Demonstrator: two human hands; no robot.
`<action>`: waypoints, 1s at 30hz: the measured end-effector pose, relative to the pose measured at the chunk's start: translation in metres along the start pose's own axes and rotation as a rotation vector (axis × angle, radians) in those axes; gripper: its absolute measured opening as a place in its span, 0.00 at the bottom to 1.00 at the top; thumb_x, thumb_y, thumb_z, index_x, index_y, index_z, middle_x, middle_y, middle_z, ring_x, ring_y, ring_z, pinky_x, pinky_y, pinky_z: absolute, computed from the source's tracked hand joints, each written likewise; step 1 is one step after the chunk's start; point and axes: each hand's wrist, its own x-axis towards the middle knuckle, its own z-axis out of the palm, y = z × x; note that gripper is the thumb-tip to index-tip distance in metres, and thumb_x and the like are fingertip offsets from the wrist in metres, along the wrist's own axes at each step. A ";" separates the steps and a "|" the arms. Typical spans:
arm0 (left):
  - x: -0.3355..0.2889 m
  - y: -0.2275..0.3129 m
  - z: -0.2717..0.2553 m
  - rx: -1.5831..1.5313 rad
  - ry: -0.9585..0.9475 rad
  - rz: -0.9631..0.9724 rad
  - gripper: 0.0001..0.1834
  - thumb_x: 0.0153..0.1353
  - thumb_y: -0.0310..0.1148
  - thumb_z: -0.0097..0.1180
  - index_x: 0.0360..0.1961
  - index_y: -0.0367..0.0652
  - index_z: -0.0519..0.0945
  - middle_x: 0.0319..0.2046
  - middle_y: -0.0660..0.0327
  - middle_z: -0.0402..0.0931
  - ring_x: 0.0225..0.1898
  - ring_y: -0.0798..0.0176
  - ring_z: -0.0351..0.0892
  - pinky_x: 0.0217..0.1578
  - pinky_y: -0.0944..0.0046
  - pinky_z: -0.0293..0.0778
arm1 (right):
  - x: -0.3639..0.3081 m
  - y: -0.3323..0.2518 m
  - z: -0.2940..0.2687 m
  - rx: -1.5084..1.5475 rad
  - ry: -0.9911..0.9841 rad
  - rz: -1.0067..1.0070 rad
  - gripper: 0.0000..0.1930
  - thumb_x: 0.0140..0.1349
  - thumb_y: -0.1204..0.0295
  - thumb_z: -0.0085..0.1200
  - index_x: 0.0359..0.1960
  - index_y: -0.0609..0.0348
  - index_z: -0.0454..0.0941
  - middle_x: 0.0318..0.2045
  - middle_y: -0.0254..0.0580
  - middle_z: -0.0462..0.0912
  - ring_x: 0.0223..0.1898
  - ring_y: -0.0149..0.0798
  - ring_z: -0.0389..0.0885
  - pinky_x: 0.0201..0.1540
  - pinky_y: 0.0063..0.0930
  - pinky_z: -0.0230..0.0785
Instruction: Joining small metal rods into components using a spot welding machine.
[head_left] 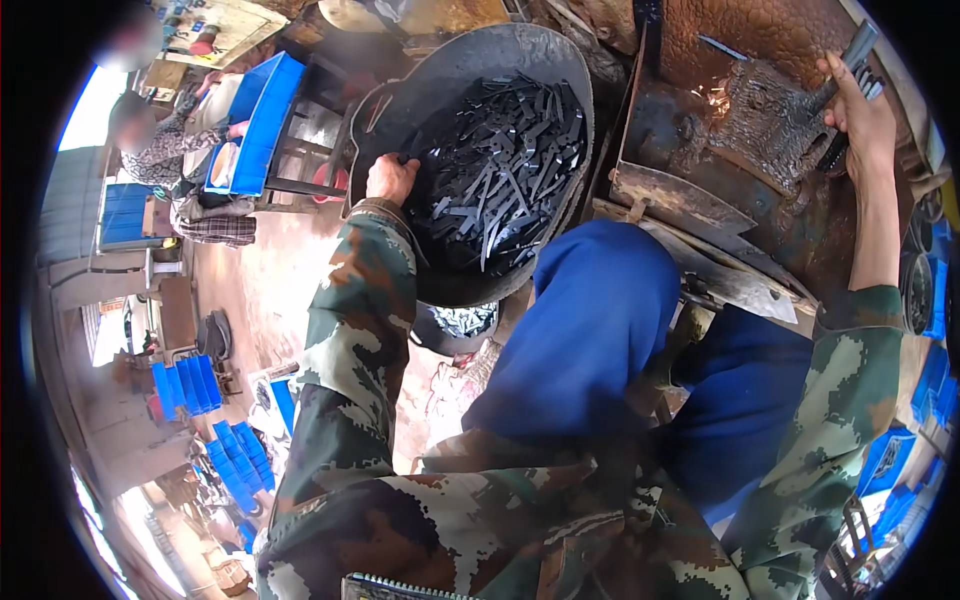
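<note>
At the left side of a large black tub [545,48], my left hand [393,178] is closed with its fingertips over the inner edge. Something dark shows at those fingertips, too unclear to name. Dark flat metal strips [500,150] lie heaped in the tub. On the far right, my right hand [858,112] wraps round a grey metal bar handle [857,48]. Beneath that handle stands a wet, encrusted brown metal block [765,125]. Orange sparks or a glow [716,98] show at its left edge, and a thin metal strip [722,46] lies beyond it.
A rusty metal housing [680,190] with bent plates stands right of the tub, close to my knees. A smaller bucket of shiny pieces [462,320] sits below the tub. Another person [165,150] works by a blue bin [265,120] at far left. Blue trays [240,460] stand lower left.
</note>
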 end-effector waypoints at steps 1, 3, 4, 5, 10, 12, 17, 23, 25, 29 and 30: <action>-0.001 0.003 0.002 0.000 -0.023 -0.016 0.29 0.55 0.47 0.63 0.53 0.37 0.80 0.49 0.39 0.79 0.55 0.40 0.77 0.56 0.51 0.72 | 0.000 -0.001 0.000 -0.007 0.002 0.002 0.17 0.65 0.58 0.61 0.42 0.61 0.85 0.12 0.23 0.62 0.16 0.21 0.62 0.24 0.19 0.61; -0.004 0.007 0.007 0.055 0.038 0.018 0.28 0.55 0.47 0.65 0.53 0.43 0.81 0.49 0.46 0.81 0.54 0.44 0.78 0.56 0.52 0.73 | -0.001 -0.001 0.001 -0.017 0.003 0.008 0.17 0.65 0.59 0.61 0.42 0.61 0.85 0.12 0.23 0.63 0.16 0.21 0.61 0.24 0.18 0.60; -0.005 0.007 0.008 0.053 0.037 0.010 0.28 0.55 0.47 0.65 0.53 0.43 0.81 0.49 0.46 0.81 0.54 0.44 0.78 0.56 0.52 0.73 | 0.000 -0.001 0.001 0.007 0.009 0.003 0.16 0.65 0.59 0.61 0.41 0.61 0.85 0.12 0.23 0.62 0.16 0.21 0.61 0.24 0.18 0.60; -0.007 0.005 0.008 0.024 0.095 0.022 0.27 0.55 0.47 0.65 0.52 0.42 0.81 0.47 0.46 0.82 0.53 0.44 0.79 0.55 0.52 0.74 | 0.000 0.000 0.001 0.013 0.016 -0.007 0.16 0.65 0.59 0.61 0.41 0.61 0.85 0.12 0.23 0.62 0.16 0.21 0.61 0.24 0.18 0.60; -0.011 -0.009 -0.013 -0.127 0.284 0.167 0.23 0.53 0.43 0.65 0.46 0.38 0.83 0.39 0.45 0.83 0.45 0.45 0.83 0.48 0.53 0.76 | 0.002 0.001 0.000 0.020 0.003 0.003 0.16 0.64 0.57 0.62 0.40 0.59 0.86 0.12 0.23 0.62 0.16 0.21 0.62 0.24 0.18 0.59; -0.017 -0.012 -0.032 -0.219 0.314 0.222 0.21 0.54 0.41 0.65 0.45 0.38 0.83 0.37 0.46 0.83 0.42 0.47 0.84 0.46 0.56 0.77 | 0.002 0.001 0.000 0.019 0.000 0.004 0.17 0.63 0.57 0.62 0.40 0.59 0.86 0.12 0.23 0.62 0.16 0.21 0.62 0.24 0.18 0.58; -0.045 0.006 -0.077 -0.619 0.439 0.384 0.09 0.60 0.32 0.62 0.37 0.37 0.83 0.26 0.65 0.81 0.25 0.75 0.72 0.27 0.72 0.67 | 0.001 0.001 0.001 0.029 0.019 0.008 0.17 0.63 0.57 0.63 0.40 0.59 0.86 0.12 0.23 0.62 0.16 0.21 0.62 0.23 0.17 0.58; -0.060 0.042 -0.099 -1.405 0.111 0.231 0.07 0.66 0.35 0.55 0.35 0.43 0.76 0.28 0.55 0.80 0.15 0.73 0.62 0.17 0.72 0.57 | 0.001 -0.001 0.001 0.016 0.007 0.025 0.17 0.63 0.57 0.63 0.40 0.59 0.85 0.12 0.23 0.62 0.15 0.20 0.61 0.22 0.18 0.59; -0.057 0.046 -0.098 -1.604 0.019 0.106 0.09 0.66 0.37 0.56 0.33 0.44 0.73 0.31 0.52 0.81 0.15 0.71 0.62 0.19 0.70 0.59 | 0.001 -0.001 0.002 0.018 0.015 0.025 0.17 0.63 0.57 0.63 0.40 0.60 0.85 0.12 0.23 0.62 0.15 0.20 0.61 0.22 0.18 0.59; -0.050 0.045 -0.087 -1.839 -0.171 0.016 0.10 0.66 0.38 0.56 0.39 0.44 0.75 0.25 0.60 0.75 0.21 0.67 0.68 0.24 0.67 0.64 | -0.001 -0.003 0.003 0.019 0.025 0.025 0.17 0.63 0.58 0.62 0.41 0.60 0.85 0.12 0.23 0.62 0.15 0.20 0.61 0.22 0.18 0.60; -0.048 0.045 -0.083 -1.845 -0.159 -0.049 0.10 0.67 0.38 0.55 0.41 0.43 0.75 0.24 0.62 0.72 0.24 0.66 0.71 0.27 0.66 0.66 | -0.001 -0.003 0.003 0.019 0.024 0.025 0.17 0.63 0.58 0.62 0.41 0.60 0.85 0.12 0.23 0.63 0.15 0.20 0.61 0.22 0.18 0.60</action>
